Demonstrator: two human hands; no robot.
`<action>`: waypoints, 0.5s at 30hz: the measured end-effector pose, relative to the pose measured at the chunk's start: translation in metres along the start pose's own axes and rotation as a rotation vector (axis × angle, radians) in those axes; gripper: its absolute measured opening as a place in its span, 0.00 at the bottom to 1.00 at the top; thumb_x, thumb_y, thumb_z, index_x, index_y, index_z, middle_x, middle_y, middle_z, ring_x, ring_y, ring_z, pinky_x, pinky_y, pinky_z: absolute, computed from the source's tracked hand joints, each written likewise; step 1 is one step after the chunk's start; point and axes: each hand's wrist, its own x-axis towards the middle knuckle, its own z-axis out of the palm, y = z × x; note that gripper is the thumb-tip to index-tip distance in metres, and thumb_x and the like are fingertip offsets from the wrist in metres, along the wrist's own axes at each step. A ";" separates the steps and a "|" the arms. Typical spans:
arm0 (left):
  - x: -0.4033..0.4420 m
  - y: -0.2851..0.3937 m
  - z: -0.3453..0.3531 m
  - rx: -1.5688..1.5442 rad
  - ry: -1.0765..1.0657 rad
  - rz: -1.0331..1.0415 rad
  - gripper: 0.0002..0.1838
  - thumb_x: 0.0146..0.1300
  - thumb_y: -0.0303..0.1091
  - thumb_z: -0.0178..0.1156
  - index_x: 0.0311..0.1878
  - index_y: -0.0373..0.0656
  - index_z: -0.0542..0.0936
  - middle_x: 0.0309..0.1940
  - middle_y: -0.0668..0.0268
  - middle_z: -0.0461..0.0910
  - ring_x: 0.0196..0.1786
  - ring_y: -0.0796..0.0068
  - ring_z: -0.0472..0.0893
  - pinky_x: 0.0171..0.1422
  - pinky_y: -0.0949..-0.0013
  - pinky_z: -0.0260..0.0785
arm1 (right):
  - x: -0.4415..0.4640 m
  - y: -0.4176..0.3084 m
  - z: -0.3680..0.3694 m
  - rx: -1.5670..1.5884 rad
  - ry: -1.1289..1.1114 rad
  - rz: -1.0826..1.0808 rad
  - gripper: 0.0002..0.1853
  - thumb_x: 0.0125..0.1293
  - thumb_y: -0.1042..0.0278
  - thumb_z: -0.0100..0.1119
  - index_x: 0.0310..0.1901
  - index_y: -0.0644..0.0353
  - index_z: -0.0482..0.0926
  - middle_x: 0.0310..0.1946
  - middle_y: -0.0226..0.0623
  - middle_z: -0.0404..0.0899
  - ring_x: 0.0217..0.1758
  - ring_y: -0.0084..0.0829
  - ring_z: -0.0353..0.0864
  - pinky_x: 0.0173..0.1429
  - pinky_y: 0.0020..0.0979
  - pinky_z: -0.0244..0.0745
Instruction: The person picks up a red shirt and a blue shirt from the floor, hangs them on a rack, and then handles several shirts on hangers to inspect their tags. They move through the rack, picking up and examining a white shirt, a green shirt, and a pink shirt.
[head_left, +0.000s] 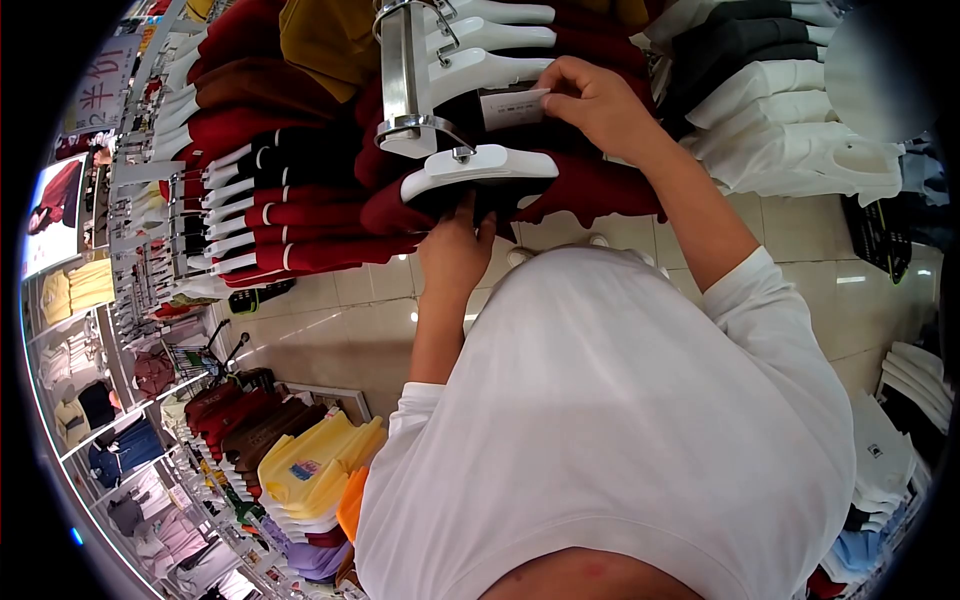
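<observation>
My right hand (597, 105) pinches a white paper tag (512, 109) with printed lines between thumb and fingers, just behind the front hanger. A white hanger (480, 172) carries a dark red top (595, 190) with a black inner neckline, nearest to me on the metal rail (404, 75). At its neck is my left hand (455, 248), closed on the collar; its fingertips are partly hidden in the dark opening. More white hangers (490, 70) with dark red clothing hang behind the tag.
Dark red and black garments (310, 215) hang close on the left. White tops (765, 130) hang at the right. Yellow shirts (315, 465) are on a rack at the lower left. Below lies a tiled floor (365, 320), and a sign (103, 85) stands far left.
</observation>
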 end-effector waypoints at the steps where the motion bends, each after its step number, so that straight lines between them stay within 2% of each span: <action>1: 0.000 0.000 0.000 -0.005 0.004 0.002 0.25 0.64 0.48 0.58 0.61 0.45 0.77 0.41 0.49 0.83 0.39 0.49 0.83 0.44 0.53 0.75 | 0.001 0.000 0.002 -0.020 0.008 -0.034 0.07 0.65 0.71 0.58 0.42 0.61 0.76 0.35 0.30 0.77 0.38 0.23 0.73 0.46 0.26 0.70; 3: 0.001 0.000 0.000 -0.007 0.007 0.001 0.25 0.65 0.48 0.58 0.61 0.45 0.77 0.41 0.48 0.83 0.39 0.50 0.83 0.44 0.53 0.75 | 0.002 0.001 0.006 -0.062 0.026 -0.103 0.07 0.63 0.70 0.58 0.40 0.61 0.75 0.32 0.35 0.77 0.35 0.27 0.74 0.42 0.30 0.71; 6: 0.001 0.000 0.000 -0.009 0.004 0.003 0.25 0.65 0.48 0.58 0.61 0.45 0.77 0.41 0.49 0.83 0.40 0.50 0.83 0.44 0.53 0.76 | 0.006 0.003 0.012 -0.128 0.028 -0.199 0.07 0.63 0.70 0.57 0.40 0.62 0.74 0.32 0.40 0.77 0.35 0.36 0.76 0.42 0.33 0.72; 9: 0.002 -0.001 0.001 -0.001 0.005 0.007 0.25 0.65 0.48 0.58 0.61 0.45 0.77 0.41 0.49 0.83 0.40 0.50 0.83 0.44 0.53 0.76 | 0.010 -0.001 0.014 -0.300 -0.010 -0.204 0.08 0.64 0.72 0.58 0.44 0.63 0.75 0.38 0.39 0.79 0.39 0.34 0.77 0.47 0.31 0.72; 12: 0.001 -0.001 0.002 0.001 0.026 0.019 0.25 0.65 0.48 0.58 0.60 0.45 0.77 0.42 0.50 0.83 0.40 0.50 0.83 0.44 0.54 0.76 | 0.012 -0.002 0.016 -0.396 0.007 -0.258 0.09 0.64 0.71 0.56 0.44 0.62 0.76 0.39 0.43 0.79 0.40 0.42 0.78 0.47 0.36 0.73; 15: 0.000 -0.002 0.003 0.000 0.040 0.026 0.25 0.65 0.48 0.58 0.60 0.45 0.78 0.42 0.50 0.83 0.40 0.50 0.84 0.44 0.54 0.76 | 0.013 0.001 0.017 -0.449 -0.001 -0.268 0.09 0.65 0.69 0.55 0.44 0.61 0.77 0.39 0.44 0.80 0.43 0.46 0.79 0.47 0.40 0.74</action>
